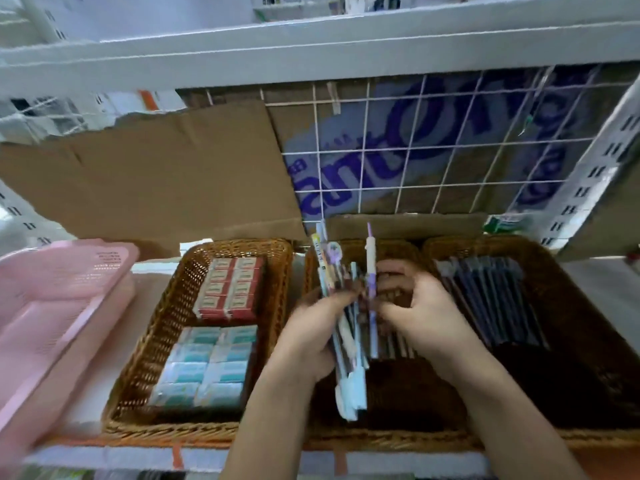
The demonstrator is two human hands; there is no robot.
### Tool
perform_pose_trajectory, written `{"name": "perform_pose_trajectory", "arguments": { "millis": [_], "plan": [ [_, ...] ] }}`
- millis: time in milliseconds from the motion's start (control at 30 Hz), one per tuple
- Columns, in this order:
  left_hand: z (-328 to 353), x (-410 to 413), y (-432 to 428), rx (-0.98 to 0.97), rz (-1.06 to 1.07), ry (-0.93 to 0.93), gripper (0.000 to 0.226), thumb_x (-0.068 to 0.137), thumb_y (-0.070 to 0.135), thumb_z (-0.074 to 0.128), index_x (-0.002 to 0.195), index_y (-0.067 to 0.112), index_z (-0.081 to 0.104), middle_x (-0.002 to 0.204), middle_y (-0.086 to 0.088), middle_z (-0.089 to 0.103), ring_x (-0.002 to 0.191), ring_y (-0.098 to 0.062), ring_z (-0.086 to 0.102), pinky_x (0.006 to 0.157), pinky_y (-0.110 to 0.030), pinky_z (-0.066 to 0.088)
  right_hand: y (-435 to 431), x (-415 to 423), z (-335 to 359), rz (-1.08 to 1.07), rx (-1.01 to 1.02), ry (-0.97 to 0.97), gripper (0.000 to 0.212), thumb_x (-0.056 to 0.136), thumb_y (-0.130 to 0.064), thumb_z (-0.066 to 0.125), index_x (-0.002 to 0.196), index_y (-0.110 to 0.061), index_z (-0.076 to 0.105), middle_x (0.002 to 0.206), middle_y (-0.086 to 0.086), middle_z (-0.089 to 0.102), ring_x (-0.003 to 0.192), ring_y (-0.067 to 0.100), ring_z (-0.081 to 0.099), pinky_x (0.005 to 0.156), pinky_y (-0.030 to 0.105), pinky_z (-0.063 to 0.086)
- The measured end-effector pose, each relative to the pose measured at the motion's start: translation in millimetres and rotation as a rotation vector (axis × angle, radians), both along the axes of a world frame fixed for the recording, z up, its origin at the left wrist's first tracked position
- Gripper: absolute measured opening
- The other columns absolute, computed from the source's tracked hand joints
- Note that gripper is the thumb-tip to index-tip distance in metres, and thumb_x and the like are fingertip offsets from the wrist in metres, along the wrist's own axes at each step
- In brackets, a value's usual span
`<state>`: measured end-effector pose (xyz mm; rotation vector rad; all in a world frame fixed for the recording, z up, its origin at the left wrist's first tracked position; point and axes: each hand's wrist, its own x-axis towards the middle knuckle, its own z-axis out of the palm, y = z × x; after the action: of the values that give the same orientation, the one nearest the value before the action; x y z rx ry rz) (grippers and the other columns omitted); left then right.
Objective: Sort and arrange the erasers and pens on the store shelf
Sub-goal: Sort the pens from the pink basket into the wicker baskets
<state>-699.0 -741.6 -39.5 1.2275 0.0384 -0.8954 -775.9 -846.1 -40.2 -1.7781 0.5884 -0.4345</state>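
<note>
while left hand (309, 329) grips the pens (350, 386), right hand (426, 317) pinches one purple pen (370, 261) alongside.

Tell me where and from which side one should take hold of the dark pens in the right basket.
Probably from above, across the middle of the barrels. The dark pens lie flat and side by side, pointing away from the person, and the walls of the right basket close off the sides. Thumb on one edge of the row, fingers on the other.

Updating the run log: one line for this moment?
left hand holds pen bundle | right hand pinches single pen | over middle basket
</note>
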Motion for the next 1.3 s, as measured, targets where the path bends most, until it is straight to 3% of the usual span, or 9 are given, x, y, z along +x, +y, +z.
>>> {"name": "perform_pose_trajectory", "arguments": {
  "millis": [100,200,300,400,567,833,1000,1133,1300],
  "plan": [
    [-4,-9,-16,-0.005,0.088,0.011,0.016,0.089,0.01,0.058,0.1,0.001,0.066,0.071,-0.013,0.07,0.061,-0.024,0.069,0.055,-0.033,0.057,-25,-5,-11,-0.026,-0.063,0.094,0.026,0.084,-0.009,0.065,0.09,-0.031,0.054,0.093,0.002,0.067,0.092,0.023,0.064,0.082,0.047,0.053],
    [-5,-9,-21,-0.005,0.147,0.022,0.014,0.094,0.011,0.052,0.089,0.004,0.064,0.062,-0.009,0.068,0.058,-0.021,0.066,0.06,-0.034,0.052,-44,4,-21,0.052,-0.264,0.392,0.033,0.089,-0.015,0.06,0.12,-0.016,0.049,0.105,0.008,0.064,0.093,0.026,0.063,0.079,0.042,0.054],
    [-9,-10,-21,0.025,0.138,0.005,0.021,0.096,0.011,0.048,0.09,0.001,0.065,0.07,-0.013,0.067,0.067,-0.026,0.066,0.066,-0.036,0.053,-48,22,-30,0.156,-0.367,0.613,0.049,0.089,-0.012,0.056,0.135,-0.012,0.04,0.119,0.008,0.059,0.103,0.026,0.06,0.077,0.033,0.052],
    [-15,-5,-17,0.066,0.134,-0.025,0.02,0.096,0.012,0.051,0.092,0.0,0.066,0.073,-0.014,0.069,0.066,-0.026,0.068,0.065,-0.035,0.053,-41,35,-35,0.233,-0.392,0.608,0.049,0.088,-0.009,0.054,0.135,-0.009,0.041,0.131,0.011,0.052,0.115,0.029,0.055,0.083,0.031,0.049],
    [-18,8,-12,0.101,0.166,-0.041,0.017,0.095,0.012,0.053,0.101,-0.001,0.063,0.072,-0.012,0.067,0.062,-0.022,0.067,0.059,-0.033,0.052,-44,42,-40,0.235,-0.347,0.65,0.04,0.088,-0.01,0.055,0.125,-0.002,0.043,0.124,0.016,0.051,0.113,0.03,0.054,0.082,0.032,0.047],
    [-22,18,-17,0.165,0.117,0.013,0.016,0.094,0.012,0.056,0.1,-0.001,0.064,0.07,-0.014,0.068,0.06,-0.025,0.068,0.051,-0.03,0.054,-42,44,-52,0.149,-0.444,0.551,0.037,0.089,-0.011,0.054,0.125,-0.008,0.045,0.121,0.012,0.052,0.111,0.03,0.054,0.085,0.032,0.046],
    [-23,22,-19,0.145,0.065,-0.016,0.015,0.093,0.012,0.057,0.099,0.001,0.065,0.075,-0.013,0.072,0.067,-0.027,0.071,0.062,-0.035,0.055,-35,39,-45,0.1,-0.445,0.428,0.035,0.095,-0.021,0.05,0.129,-0.014,0.047,0.126,0.008,0.046,0.111,0.025,0.051,0.086,0.028,0.041],
    [-22,24,-25,0.101,0.054,-0.073,0.017,0.09,0.012,0.06,0.099,-0.001,0.067,0.087,-0.02,0.072,0.075,-0.031,0.071,0.061,-0.035,0.058,-28,31,-34,0.2,-0.203,0.253,0.021,0.097,-0.028,0.049,0.111,-0.019,0.061,0.102,-0.006,0.063,0.096,0.011,0.061,0.081,0.024,0.049],
    [-23,26,-35,0.05,0.003,-0.105,0.018,0.091,0.013,0.059,0.104,0.004,0.067,0.092,-0.021,0.072,0.081,-0.034,0.07,0.074,-0.043,0.057,-37,14,-22,0.239,-0.058,0.054,0.023,0.095,-0.02,0.053,0.115,-0.032,0.057,0.106,-0.007,0.067,0.096,0.005,0.064,0.082,0.027,0.054]
  ]
}}
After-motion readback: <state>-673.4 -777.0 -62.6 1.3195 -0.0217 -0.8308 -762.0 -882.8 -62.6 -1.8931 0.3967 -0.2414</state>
